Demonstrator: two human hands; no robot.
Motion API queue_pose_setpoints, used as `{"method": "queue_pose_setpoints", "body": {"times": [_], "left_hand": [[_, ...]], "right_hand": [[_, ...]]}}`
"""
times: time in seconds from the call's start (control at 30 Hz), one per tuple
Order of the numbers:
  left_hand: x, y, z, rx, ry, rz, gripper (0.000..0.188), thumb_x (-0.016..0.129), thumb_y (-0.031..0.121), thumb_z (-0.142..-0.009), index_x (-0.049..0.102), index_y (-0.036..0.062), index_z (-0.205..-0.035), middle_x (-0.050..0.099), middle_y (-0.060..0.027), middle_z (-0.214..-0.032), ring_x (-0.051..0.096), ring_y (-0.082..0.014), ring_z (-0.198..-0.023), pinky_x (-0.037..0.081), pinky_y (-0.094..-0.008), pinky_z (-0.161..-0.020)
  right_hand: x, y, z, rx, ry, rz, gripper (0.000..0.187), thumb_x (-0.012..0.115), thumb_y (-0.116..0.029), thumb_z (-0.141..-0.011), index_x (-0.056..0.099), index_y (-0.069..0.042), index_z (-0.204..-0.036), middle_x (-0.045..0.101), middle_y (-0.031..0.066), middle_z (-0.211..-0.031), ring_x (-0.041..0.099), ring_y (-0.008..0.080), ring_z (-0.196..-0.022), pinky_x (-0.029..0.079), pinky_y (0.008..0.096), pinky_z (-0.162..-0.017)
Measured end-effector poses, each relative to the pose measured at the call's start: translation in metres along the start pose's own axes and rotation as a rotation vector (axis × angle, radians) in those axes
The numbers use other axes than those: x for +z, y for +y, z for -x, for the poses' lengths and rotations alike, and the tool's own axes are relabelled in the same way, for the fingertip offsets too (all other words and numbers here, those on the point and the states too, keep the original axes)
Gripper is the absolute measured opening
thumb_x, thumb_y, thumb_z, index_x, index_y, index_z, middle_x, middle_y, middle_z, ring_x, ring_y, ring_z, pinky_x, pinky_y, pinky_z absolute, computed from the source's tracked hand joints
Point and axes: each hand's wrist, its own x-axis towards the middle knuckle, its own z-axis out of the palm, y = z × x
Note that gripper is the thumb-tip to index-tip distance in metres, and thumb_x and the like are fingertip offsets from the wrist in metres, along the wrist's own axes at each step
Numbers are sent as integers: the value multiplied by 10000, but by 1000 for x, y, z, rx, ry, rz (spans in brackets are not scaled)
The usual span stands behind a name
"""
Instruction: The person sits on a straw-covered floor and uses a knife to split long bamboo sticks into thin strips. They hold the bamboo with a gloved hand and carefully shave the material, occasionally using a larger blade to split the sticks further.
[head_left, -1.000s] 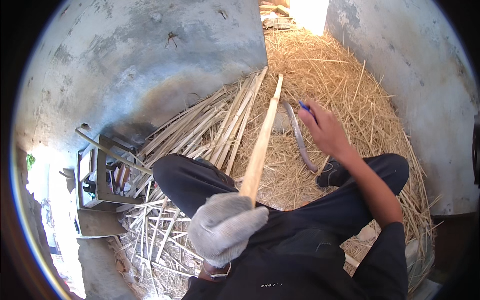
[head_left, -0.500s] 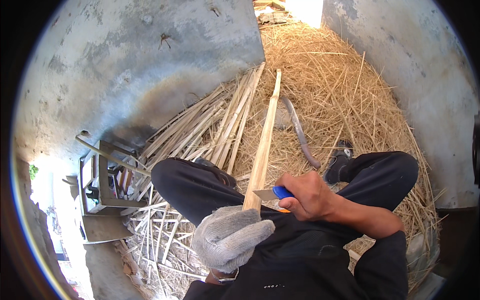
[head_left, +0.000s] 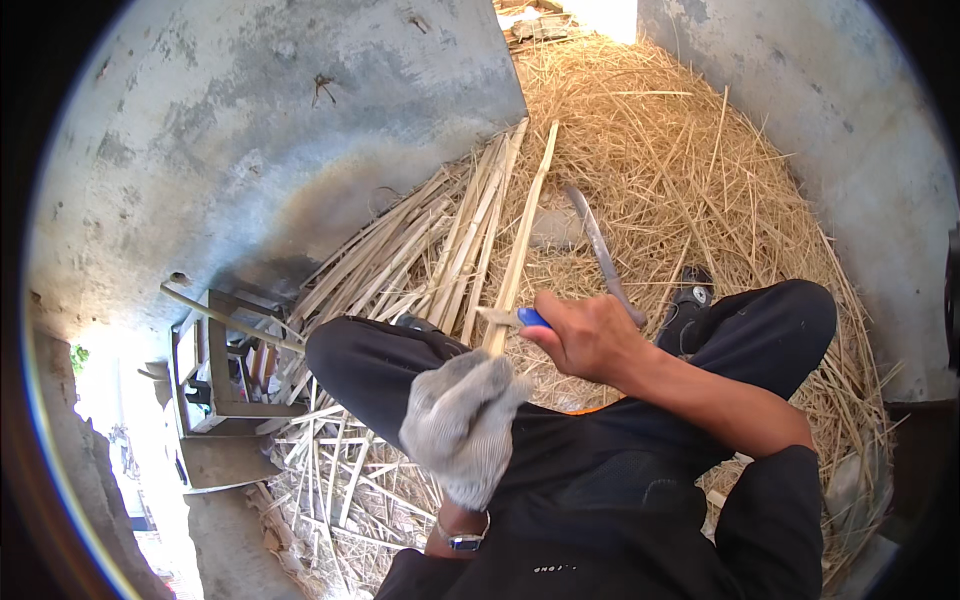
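Note:
My left hand [head_left: 463, 425], in a pale knitted glove, is closed round the near end of a long bamboo strip [head_left: 523, 240]. The strip points away from me over the straw, its far end near the wall corner. My bare right hand [head_left: 590, 338] grips a knife [head_left: 532, 317] by its blue handle. Its short blade lies across the strip, just beyond the gloved fingers; motion blurs it a little. Past my right hand, a long curved blade with a dark handle [head_left: 597, 240] rests on the straw.
Bamboo strips [head_left: 400, 255] lie in a pile at the left against a grey wall [head_left: 300, 130]. Loose straw [head_left: 650, 150] covers the floor ahead and right. A wooden frame [head_left: 245, 410] stands at the left, with a thin pole [head_left: 225, 318] across it. My bent legs flank the work.
Both hands have moved away from me, the right also slightly left, with the blade farther along the strip. The left wrist has turned upward, and its watch now shows. The view has shifted slightly.

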Motion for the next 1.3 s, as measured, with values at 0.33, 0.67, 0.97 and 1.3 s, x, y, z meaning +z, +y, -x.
{"method": "queue_pose_setpoints", "body": {"times": [0.33, 0.67, 0.97, 1.3], "left_hand": [[-27, 7, 13, -44, 221, 90, 74, 645, -2, -749, 576, 25, -753, 602, -96, -662, 491, -156, -775, 458, -336, -653], [-35, -2, 11, 12, 164, 47, 264, 813, -34, -642, 699, 5, -877, 615, -136, -826, 592, -211, -623, 474, -306, -562], [-30, -4, 1, -4, 206, 137, 175, 764, -38, -718, 673, -13, -866, 606, -130, -737, 588, -165, -595, 439, -255, -477], [-13, 4, -1, -203, 356, 248, 183, 767, 127, -823, 652, -3, -880, 591, -131, -827, 578, -178, -633, 463, -302, -532]], "right_hand": [[-15, 77, -41, 348, 96, 151, 454, 320, -428, -1076, 522, -69, -886, 431, -15, -504, 381, 121, -367, 337, 292, -313], [-10, -28, -19, -12, -170, -131, 326, 509, -365, -1012, 529, -47, -946, 516, 145, -511, 587, 332, -455, 443, 459, -442], [-29, 34, -48, 357, 75, -81, 404, 405, -341, -1061, 530, -29, -835, 517, 159, -508, 603, 330, -483, 442, 464, -460], [-9, -12, -30, -10, -104, -105, 380, 514, -380, -1011, 485, -36, -852, 505, 139, -531, 555, 349, -456, 422, 438, -439]]}}
